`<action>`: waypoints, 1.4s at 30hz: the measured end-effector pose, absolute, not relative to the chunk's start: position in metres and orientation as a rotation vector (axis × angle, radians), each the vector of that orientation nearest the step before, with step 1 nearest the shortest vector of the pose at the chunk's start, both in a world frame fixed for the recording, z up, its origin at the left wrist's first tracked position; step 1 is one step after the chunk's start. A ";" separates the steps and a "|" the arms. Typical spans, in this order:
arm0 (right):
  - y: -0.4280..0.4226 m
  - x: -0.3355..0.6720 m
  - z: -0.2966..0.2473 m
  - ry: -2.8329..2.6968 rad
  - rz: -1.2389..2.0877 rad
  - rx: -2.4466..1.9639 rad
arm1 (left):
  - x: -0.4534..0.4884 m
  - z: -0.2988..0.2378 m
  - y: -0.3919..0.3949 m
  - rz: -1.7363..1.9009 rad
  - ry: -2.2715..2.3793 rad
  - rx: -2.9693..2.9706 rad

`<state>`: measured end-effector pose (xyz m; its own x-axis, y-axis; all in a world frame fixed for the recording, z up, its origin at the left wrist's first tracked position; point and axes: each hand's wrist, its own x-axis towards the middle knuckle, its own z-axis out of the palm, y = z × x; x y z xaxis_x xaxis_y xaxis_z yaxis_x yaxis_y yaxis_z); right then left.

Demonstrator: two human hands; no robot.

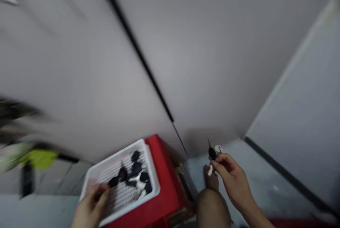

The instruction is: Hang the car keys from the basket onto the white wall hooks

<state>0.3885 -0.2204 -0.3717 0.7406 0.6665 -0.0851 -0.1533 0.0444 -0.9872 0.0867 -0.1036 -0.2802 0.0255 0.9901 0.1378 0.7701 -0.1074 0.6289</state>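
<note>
My right hand [233, 178] is pinching a black-headed key [212, 153] with a thin shaft pointing up. A small ring or tag [218, 148] and a pale dangling piece [210, 170] hang beside it. Low on the left, my left hand [91, 205] reaches over the near side of a white plastic basket [117, 156], fingers curled and blurred. Its fingertips meet a small black item [113, 181]; whether they grip it is hard to make out. More black pieces [136, 167] and a whitish bit [140, 184] lie on the slatted basket bottom.
The basket rests on a red stand [166, 171]. A large grey panel [207, 61] with a dark strip [138, 49] fills the view ahead. My knee [214, 208] is below, over a pale floor [268, 182]. A blurred yellow-green item [39, 158] is at the left.
</note>
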 end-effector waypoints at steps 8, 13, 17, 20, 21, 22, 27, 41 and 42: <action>-0.166 0.240 -0.249 -1.313 0.776 -1.406 | 0.051 -0.254 -0.108 0.718 1.348 1.974; -0.154 0.210 -0.239 -1.510 0.538 -1.635 | 0.058 -0.251 -0.110 0.703 1.155 1.968; -0.143 0.208 -0.190 -1.549 0.420 -1.631 | 0.050 -0.212 -0.097 0.774 0.972 2.029; -0.125 0.194 -0.131 -1.540 0.262 -1.554 | 0.028 -0.153 -0.073 1.214 1.126 1.917; -0.116 0.185 -0.111 -1.540 0.199 -1.507 | 0.021 -0.132 -0.064 1.373 1.200 1.872; -0.107 0.174 -0.093 -1.544 0.146 -1.465 | 0.015 -0.114 -0.056 1.494 1.276 1.837; -0.052 0.123 -0.043 -1.503 -0.057 -1.497 | 0.011 -0.067 -0.034 1.651 1.623 1.820; -0.015 0.118 -0.012 -1.353 0.042 -1.526 | -0.004 0.025 -0.003 1.786 1.041 1.694; -0.011 0.119 -0.012 -1.318 0.056 -1.470 | -0.006 0.034 -0.005 1.798 1.012 1.711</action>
